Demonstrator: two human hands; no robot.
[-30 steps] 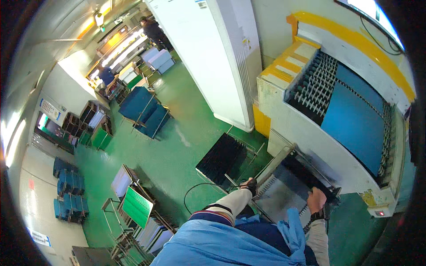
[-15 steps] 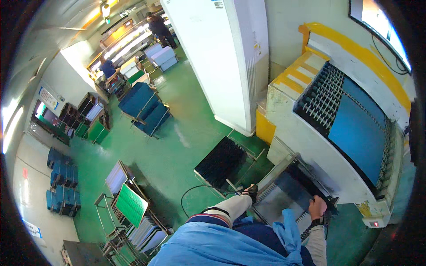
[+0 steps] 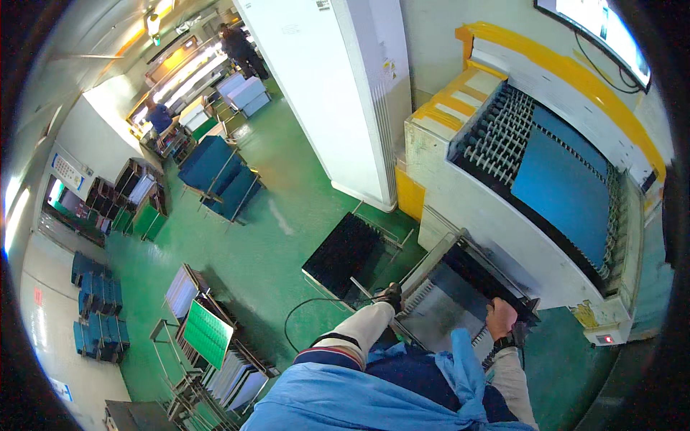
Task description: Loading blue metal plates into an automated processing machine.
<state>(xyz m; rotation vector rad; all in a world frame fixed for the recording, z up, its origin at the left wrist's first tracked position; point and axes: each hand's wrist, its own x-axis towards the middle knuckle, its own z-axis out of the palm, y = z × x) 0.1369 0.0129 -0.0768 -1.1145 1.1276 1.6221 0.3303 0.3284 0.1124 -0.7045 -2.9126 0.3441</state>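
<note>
In front of me stands a metal rack (image 3: 440,298) with toothed sides and dark, flat panels in it. At its left side is my left hand (image 3: 390,297), darkly covered and closed at the frame; its fingers show only in part. My right hand (image 3: 501,318), with a black band at the wrist, is closed on the rack's right side. A black cable (image 3: 296,310) loops away beside my left hand. Just beyond the rack is a white conveyor machine (image 3: 496,237), with a blue panel (image 3: 564,188) lying on its rollers.
Left of my rack stands another rack of black panels (image 3: 343,255). A tall white cabinet (image 3: 323,93) rises ahead. At lower left is a cart (image 3: 208,359) with a green board (image 3: 208,334). Blue racks (image 3: 219,172) stand farther off, and two people work at the back.
The whole view has shifted, so the surroundings sit farther left and slightly higher. Both hands stay at the same sides of the rack.
</note>
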